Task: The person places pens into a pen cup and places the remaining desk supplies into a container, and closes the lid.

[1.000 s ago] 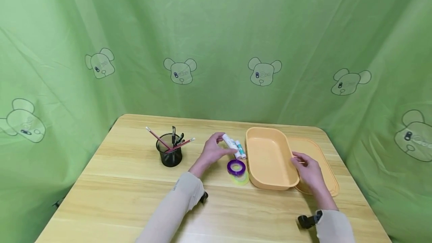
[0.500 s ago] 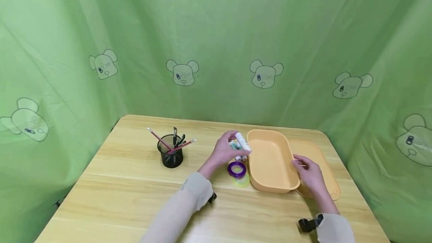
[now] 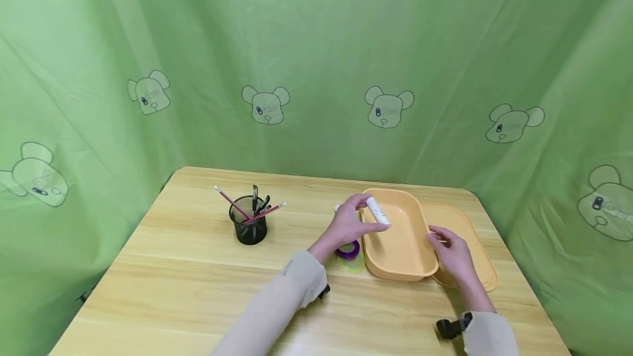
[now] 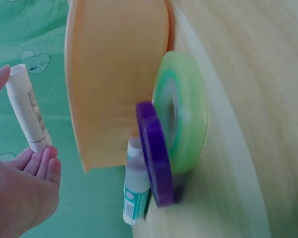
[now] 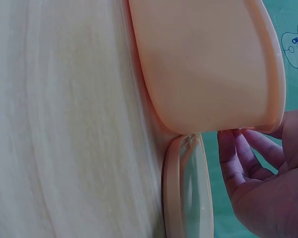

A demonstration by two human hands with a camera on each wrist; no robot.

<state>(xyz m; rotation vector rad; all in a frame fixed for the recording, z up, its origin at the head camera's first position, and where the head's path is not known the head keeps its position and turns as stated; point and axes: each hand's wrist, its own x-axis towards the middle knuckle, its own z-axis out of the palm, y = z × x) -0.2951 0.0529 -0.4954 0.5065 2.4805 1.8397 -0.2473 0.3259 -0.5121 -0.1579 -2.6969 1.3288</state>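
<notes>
My left hand (image 3: 348, 226) pinches a white glue stick (image 3: 378, 211) by its two ends, thumb at one and fingertips at the other. The stick is tilted, over the left part of an orange plastic box (image 3: 399, 246). My right hand (image 3: 451, 250) holds that box at its right rim; in the right wrist view its fingers (image 5: 229, 156) lie against the outer wall. Two more glue sticks, white with a teal label (image 4: 135, 202), lie left of the box, mostly hidden by the left hand in the head view. Beside them a purple tape roll (image 4: 154, 153) leans on a yellow-green tape roll (image 4: 191, 116).
The orange lid (image 3: 472, 243) lies on the table right of the box, partly under its side. A black mesh pen cup (image 3: 250, 232) with pencils and pens stands at the left. Green curtain (image 3: 316, 142) hangs behind the wooden table (image 3: 193, 268).
My left hand has lifted the glue stick from beside the other sticks and carried it right, over the box. The right hand has stayed on the box rim.
</notes>
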